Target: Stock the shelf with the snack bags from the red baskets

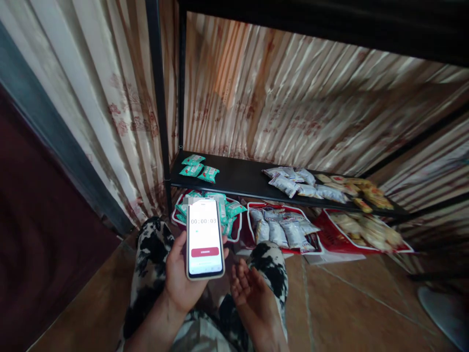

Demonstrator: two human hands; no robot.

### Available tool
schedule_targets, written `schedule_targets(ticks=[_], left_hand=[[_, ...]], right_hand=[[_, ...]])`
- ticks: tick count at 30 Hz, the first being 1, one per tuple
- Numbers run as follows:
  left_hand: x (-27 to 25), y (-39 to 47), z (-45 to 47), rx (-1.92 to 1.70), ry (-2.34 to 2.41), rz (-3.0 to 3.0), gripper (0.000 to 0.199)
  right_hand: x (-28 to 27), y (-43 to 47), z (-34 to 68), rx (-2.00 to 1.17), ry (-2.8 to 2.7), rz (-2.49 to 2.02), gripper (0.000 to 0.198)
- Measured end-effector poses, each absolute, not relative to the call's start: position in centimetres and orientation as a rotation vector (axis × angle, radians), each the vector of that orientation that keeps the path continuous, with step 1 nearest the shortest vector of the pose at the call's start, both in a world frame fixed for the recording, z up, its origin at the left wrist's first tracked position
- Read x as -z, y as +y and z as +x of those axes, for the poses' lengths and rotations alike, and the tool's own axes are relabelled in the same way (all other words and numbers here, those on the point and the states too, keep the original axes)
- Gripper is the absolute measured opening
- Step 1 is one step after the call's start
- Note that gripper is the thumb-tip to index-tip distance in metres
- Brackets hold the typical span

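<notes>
While our left hand [181,278] gripped the phone [205,239] between our knees [269,256], our right hand [252,291] hung apart — palm up, loosely open. We seemed to be checking the timer [203,221]; any tap called for a free finger.

The phone [205,239] has a smooth, glossy glass screen. Green packets [209,174] and silvery packets [284,185] look like crinkled, shiny plastic film. The black shelf [238,175] is smooth with a dull sheen, and its post [157,73] looks like painted metal. The curtain [293,98] is pleated cloth with a soft sheen; the trousers [151,259] are matt cloth. The floor [340,308] looks like smooth, low-gloss tile.
</notes>
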State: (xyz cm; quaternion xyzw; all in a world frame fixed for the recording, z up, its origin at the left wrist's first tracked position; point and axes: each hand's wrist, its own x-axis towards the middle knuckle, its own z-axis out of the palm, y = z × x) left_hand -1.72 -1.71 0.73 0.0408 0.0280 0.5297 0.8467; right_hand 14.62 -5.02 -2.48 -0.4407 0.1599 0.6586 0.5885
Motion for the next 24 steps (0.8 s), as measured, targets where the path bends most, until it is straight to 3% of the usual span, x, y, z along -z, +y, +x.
schedule_targets(ticks=[24], left_hand=[[-1.1,-2.7,-2.8,-1.178,0.038,0.164,0.047]], right_hand=[[2.6,-6.4,14.4,-1.526,0.299,-1.013,0.015]])
